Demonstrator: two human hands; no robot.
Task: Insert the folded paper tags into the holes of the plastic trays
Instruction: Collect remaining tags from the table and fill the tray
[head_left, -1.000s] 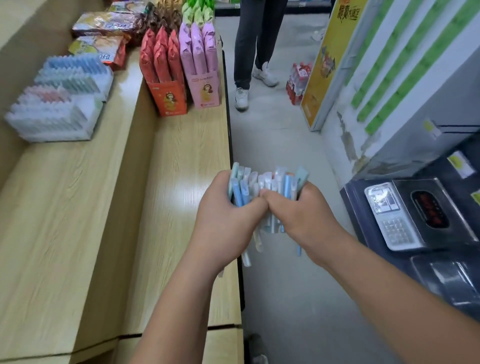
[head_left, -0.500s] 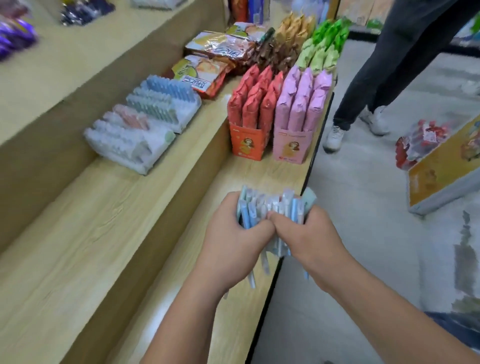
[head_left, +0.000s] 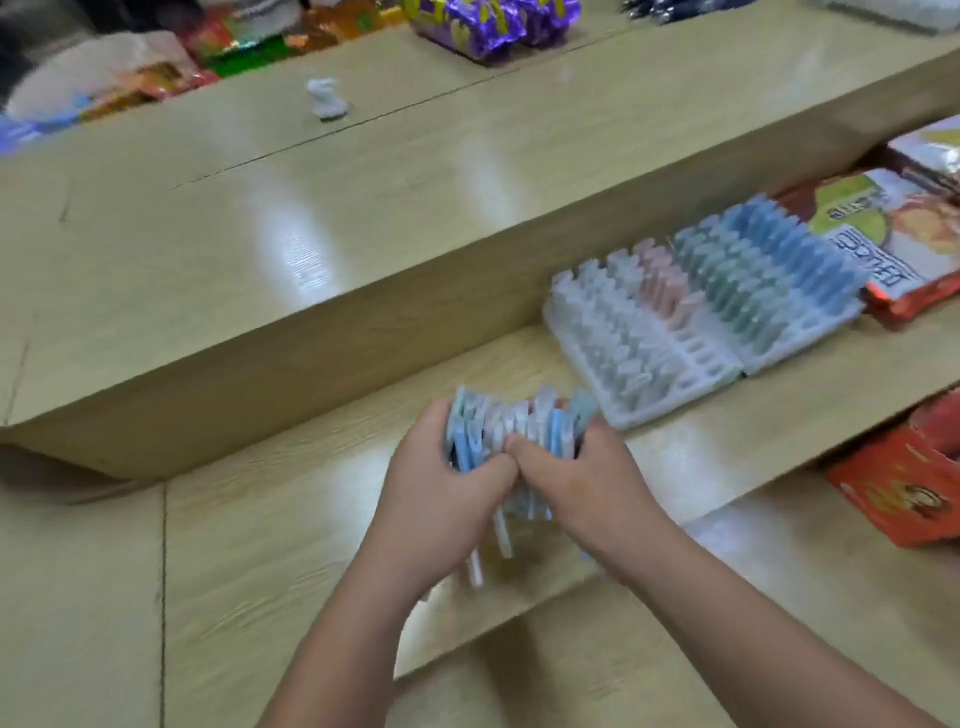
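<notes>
Retail shop: stepped light-wood display shelving (head_left: 363, 218) carries purple foil snack bags (head_left: 488, 26), an orange-and-white printed snack packet (head_left: 893, 244) and a red cardboard display box (head_left: 898, 488).

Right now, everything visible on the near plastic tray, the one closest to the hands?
The near plastic tray looks like translucent white plastic, slotted in rows. It lies flat on the middle wooden shelf step, edge to edge with a second tray. White tags fill its left rows, pink ones stand at the back, and the right slots look empty. Neither hand touches it.
</notes>
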